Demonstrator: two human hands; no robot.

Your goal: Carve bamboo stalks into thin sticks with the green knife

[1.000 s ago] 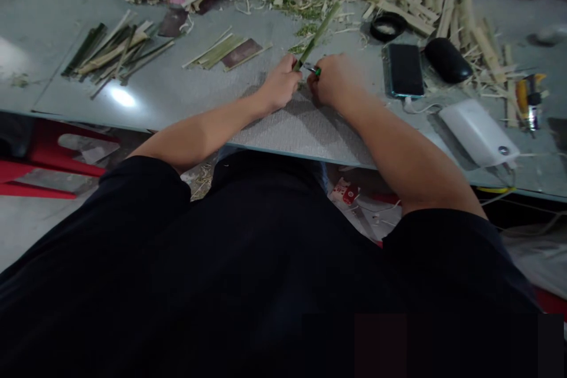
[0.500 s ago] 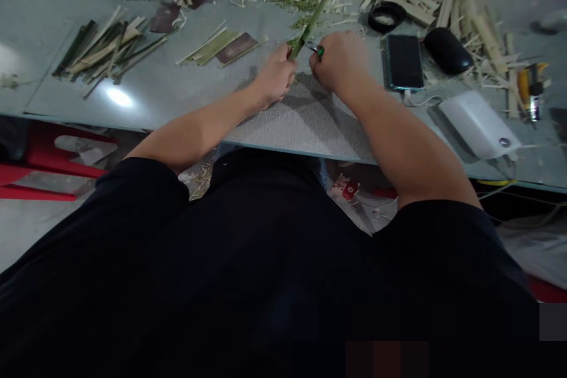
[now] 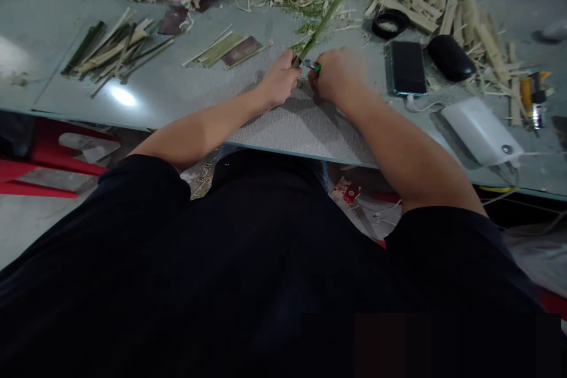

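The left hand (image 3: 280, 80) is closed in a fist about the near end of the green strip (image 3: 321, 28), which slants up and away to the right over the table (image 3: 177, 91), its far end above the shavings (image 3: 312, 9). The right hand (image 3: 339, 74) is curled tight around the green handle of a small tool (image 3: 317, 68), its metal tip pointing left at the strip.

Against half a second ago, the right hand has come back toward the body and leftward, so the tool now sits lower along the strip and nearer the left fist; the gap between the hands has narrowed. The pose closely matches that of one second ago. The left hand keeps its grip and has hardly moved. The tip seems to meet the strip just beyond the left fingers, though blur and dim light make the contact hard to judge.

The things around have stayed put: the phone (image 3: 406, 69) just right of the right hand, with the power bank (image 3: 481, 131) and black case (image 3: 452, 58) past it, the black ring (image 3: 376, 25) behind the phone, and, to the left, the slats (image 3: 219, 49) and the stick pile (image 3: 119, 50).
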